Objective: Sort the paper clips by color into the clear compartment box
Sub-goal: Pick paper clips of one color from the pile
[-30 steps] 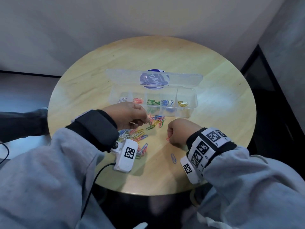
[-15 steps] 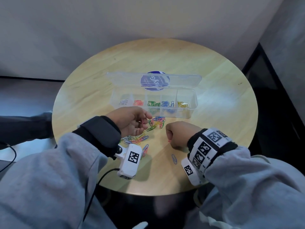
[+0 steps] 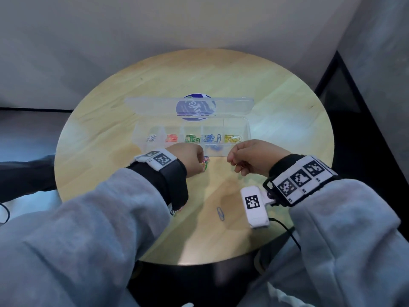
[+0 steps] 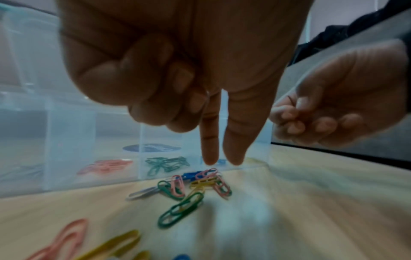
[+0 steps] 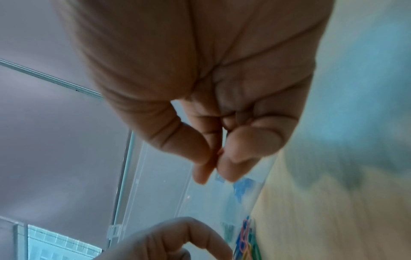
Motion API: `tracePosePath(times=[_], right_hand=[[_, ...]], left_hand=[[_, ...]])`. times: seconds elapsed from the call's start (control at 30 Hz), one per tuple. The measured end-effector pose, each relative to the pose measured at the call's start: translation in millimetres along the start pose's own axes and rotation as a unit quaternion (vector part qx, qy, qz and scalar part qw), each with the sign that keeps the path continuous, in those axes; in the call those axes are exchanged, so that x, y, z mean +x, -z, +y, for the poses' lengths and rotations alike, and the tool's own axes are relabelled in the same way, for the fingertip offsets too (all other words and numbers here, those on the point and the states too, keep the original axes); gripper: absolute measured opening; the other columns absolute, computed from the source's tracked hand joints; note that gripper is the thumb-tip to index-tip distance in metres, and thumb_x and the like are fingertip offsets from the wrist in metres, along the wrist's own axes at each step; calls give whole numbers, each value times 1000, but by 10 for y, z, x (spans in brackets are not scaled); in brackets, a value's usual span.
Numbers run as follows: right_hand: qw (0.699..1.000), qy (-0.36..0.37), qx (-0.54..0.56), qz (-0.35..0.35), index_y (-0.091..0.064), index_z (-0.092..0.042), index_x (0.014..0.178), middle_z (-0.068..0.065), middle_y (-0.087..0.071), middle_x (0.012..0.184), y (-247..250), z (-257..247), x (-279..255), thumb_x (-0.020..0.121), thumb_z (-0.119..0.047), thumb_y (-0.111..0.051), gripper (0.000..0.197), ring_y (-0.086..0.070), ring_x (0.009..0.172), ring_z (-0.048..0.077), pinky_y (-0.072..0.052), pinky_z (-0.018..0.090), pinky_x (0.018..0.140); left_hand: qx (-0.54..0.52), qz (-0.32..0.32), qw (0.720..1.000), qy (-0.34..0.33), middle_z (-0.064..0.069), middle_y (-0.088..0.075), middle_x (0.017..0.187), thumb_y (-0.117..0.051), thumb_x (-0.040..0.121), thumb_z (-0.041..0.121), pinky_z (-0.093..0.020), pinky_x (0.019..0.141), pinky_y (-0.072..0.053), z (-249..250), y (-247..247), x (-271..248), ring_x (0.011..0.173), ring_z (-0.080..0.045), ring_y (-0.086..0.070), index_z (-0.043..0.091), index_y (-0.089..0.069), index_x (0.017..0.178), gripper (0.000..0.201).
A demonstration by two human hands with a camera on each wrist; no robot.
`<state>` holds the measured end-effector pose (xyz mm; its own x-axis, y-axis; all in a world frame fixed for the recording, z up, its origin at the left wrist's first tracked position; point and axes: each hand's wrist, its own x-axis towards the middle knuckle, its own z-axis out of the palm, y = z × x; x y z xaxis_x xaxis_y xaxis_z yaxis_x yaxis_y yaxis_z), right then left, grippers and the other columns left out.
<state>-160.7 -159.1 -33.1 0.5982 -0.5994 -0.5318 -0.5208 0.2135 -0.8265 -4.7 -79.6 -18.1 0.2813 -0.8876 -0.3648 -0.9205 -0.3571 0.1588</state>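
Note:
The clear compartment box (image 3: 247, 129) lies open on the round table, its lid folded back. Its compartments hold white, red, green, blue and yellow clips. A pile of loose mixed-colour paper clips (image 4: 195, 186) lies against the box's front wall. My left hand (image 4: 220, 161) hovers just over this pile, thumb and forefinger pointing down with a small gap and nothing between them, the other fingers curled. My right hand (image 5: 213, 168) is raised in front of the box's right half (image 3: 250, 158) and pinches a thin red paper clip (image 4: 291, 103) between thumb and fingers.
One blue clip (image 3: 220, 213) lies alone on the wood near the table's front. More pink and yellow clips (image 4: 73, 241) lie under my left wrist. A round blue sticker (image 3: 194, 107) shows through the lid. The table's edge is close behind my wrists.
My left hand has turned from palm-up to fingers-down over the pile. My right hand has lifted off the table and moved forward toward the box.

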Motion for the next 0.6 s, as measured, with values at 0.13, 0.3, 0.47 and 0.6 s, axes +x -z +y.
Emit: tracePosePath(times=[0.13, 0.3, 0.47, 0.6], right_hand=[[1000, -2, -27, -6, -57, -10, 71, 3, -47, 64, -2, 35, 29, 88, 1, -41, 26, -46, 51, 12, -38, 18, 43], [999, -12, -44, -12, -59, -11, 73, 2, -47, 65, -39, 9, 39, 89, -6, -46, 21, -46, 53, 14, -37, 21, 46], [997, -17, -79, -10, -59, -11, 75, 3, -48, 66, -63, -4, 24, 90, -10, -50, 18, -46, 55, 15, -38, 23, 49], [995, -19, -97, -8, -59, -12, 76, 2, -49, 68, -75, 0, 22, 90, -11, -51, 16, -46, 54, 14, -40, 23, 49]], left_hand=[[49, -7, 999, 4, -3, -63, 103, -54, 86, 24, -27, 72, -40, 43, -80, 62, 95, -24, -58, 18, -63, 102, 19], [89, -10, 996, 5, -4, -59, 92, -52, 86, 18, -28, 66, -39, 94, -121, 130, 80, -24, -54, 16, -57, 93, 9], [101, -26, 995, 4, -7, -62, 104, -50, 88, 17, -28, 69, -38, 136, -157, 188, 95, -25, -59, 14, -58, 99, 14], [103, -21, 994, 4, -6, -61, 105, -50, 87, 14, -29, 69, -39, 149, -180, 162, 91, -24, -57, 17, -53, 93, 7]])
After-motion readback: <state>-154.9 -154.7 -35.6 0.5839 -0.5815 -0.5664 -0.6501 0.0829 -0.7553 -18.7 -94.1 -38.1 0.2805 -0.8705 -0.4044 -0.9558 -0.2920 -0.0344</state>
